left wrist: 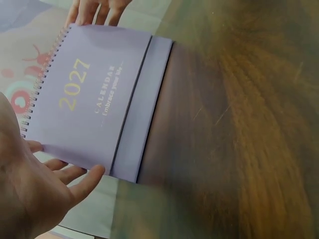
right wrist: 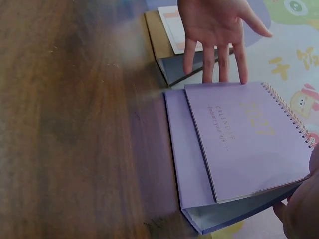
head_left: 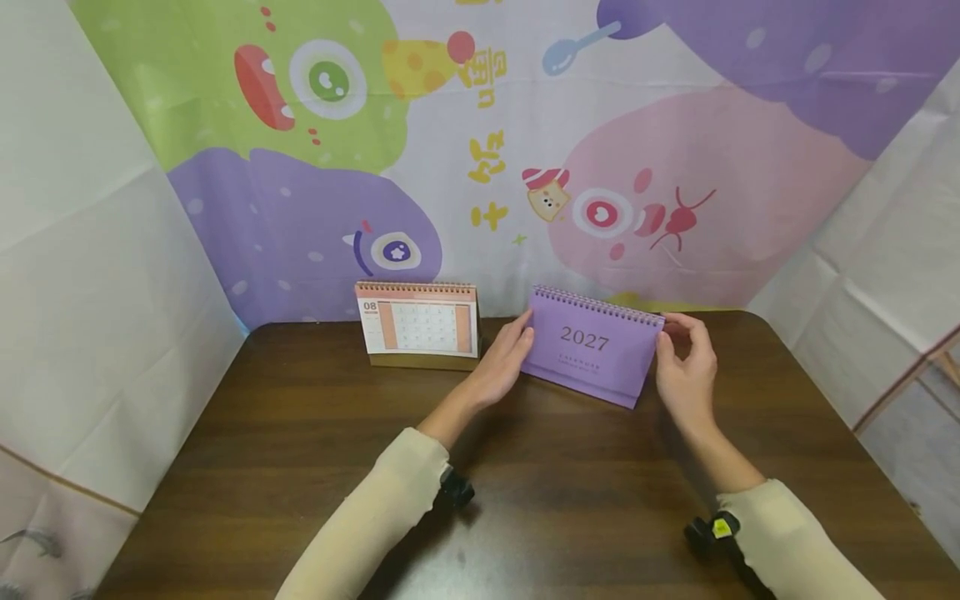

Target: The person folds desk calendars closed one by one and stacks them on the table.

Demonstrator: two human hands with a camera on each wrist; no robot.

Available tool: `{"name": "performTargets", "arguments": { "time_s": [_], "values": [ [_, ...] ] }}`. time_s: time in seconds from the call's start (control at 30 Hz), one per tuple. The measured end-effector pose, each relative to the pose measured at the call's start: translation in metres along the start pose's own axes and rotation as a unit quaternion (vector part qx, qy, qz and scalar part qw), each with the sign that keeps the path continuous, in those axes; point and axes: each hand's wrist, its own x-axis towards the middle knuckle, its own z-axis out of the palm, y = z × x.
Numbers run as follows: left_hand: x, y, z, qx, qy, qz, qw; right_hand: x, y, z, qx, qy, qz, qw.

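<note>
A purple desk calendar [head_left: 592, 346] marked 2027 stands slantwise on the table, spiral binding along its top. At its left edge my left hand [head_left: 504, 362] touches it with straight fingertips; the right wrist view shows that palm [right wrist: 214, 25] facing the calendar, fingers spread. My right hand [head_left: 688, 367] holds the opposite edge near the binding, thumb at the front and curled fingers reaching behind. Part of those fingers is hidden by the cover. Left of the purple calendar stands a second desk calendar [head_left: 427, 321], with an orange and white page marked 08 and a gold-brown base.
Both calendars stand near the back edge of the dark wooden table [head_left: 495, 500]. Right behind it hangs a cloth backdrop [head_left: 480, 250] with cartoon figures. Pale cloth walls [head_left: 97, 250] flank the table. Each wrist wears a black camera [head_left: 456, 487].
</note>
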Motion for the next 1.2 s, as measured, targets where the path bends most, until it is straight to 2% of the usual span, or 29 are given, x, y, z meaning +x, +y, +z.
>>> {"name": "performTargets", "arguments": {
  "time_s": [0.07, 0.2, 0.23, 0.4, 0.43, 0.47, 0.57, 0.6, 0.63, 0.67, 0.7, 0.73, 0.8, 0.93, 1.07, 1.2],
  "values": [
    [-0.002, 0.002, -0.001, 0.000, -0.002, -0.007, 1.0000, 0.002, 0.000, 0.001, 0.005, 0.002, 0.005, 1.000],
    [-0.002, -0.013, 0.004, 0.021, 0.005, -0.012, 0.9997, 0.007, 0.001, 0.005, 0.013, 0.006, 0.015, 1.000],
    [-0.008, -0.004, 0.002, 0.035, 0.005, -0.011, 0.9993, 0.008, 0.001, 0.006, 0.015, 0.005, 0.017, 1.000],
    [-0.018, 0.007, 0.003, 0.058, -0.001, -0.013, 0.9982, 0.014, 0.003, 0.010, 0.026, 0.005, 0.023, 0.999],
    [-0.023, 0.019, 0.001, 0.057, -0.007, -0.017, 0.9982, 0.015, 0.004, 0.011, 0.028, 0.005, 0.025, 0.999],
    [-0.018, 0.003, 0.005, 0.049, -0.007, -0.018, 0.9986, 0.016, 0.005, 0.012, 0.032, 0.006, 0.024, 0.999],
    [-0.025, 0.008, 0.005, 0.055, -0.008, -0.014, 0.9984, 0.019, 0.007, 0.015, 0.039, 0.007, 0.024, 0.999],
    [-0.029, 0.010, 0.005, 0.057, -0.007, -0.009, 0.9983, 0.020, 0.008, 0.016, 0.040, 0.006, 0.023, 0.999],
    [-0.035, 0.021, 0.002, 0.052, -0.011, -0.012, 0.9985, 0.021, 0.009, 0.016, 0.040, 0.005, 0.021, 0.999],
    [-0.036, 0.020, 0.002, 0.054, -0.009, -0.009, 0.9984, 0.022, 0.009, 0.017, 0.040, 0.005, 0.020, 0.999],
    [-0.044, 0.036, -0.002, 0.056, -0.013, -0.010, 0.9983, 0.023, 0.010, 0.018, 0.040, 0.004, 0.022, 0.999],
    [-0.047, 0.040, -0.002, 0.063, -0.013, -0.008, 0.9979, 0.024, 0.011, 0.018, 0.039, 0.004, 0.022, 0.999],
    [-0.056, 0.059, -0.007, 0.060, -0.023, -0.015, 0.9978, 0.025, 0.011, 0.019, 0.039, 0.003, 0.025, 0.999],
    [-0.060, 0.065, -0.008, 0.075, -0.024, -0.012, 0.9968, 0.026, 0.012, 0.019, 0.039, 0.002, 0.029, 0.999],
    [-0.060, 0.063, -0.009, 0.072, 0.010, -0.009, 0.9973, 0.026, 0.012, 0.018, 0.037, -0.007, 0.036, 0.999],
    [-0.056, 0.058, -0.010, 0.054, 0.076, -0.019, 0.9955, 0.027, 0.011, 0.015, 0.033, -0.018, 0.051, 0.998]
  ]
}}
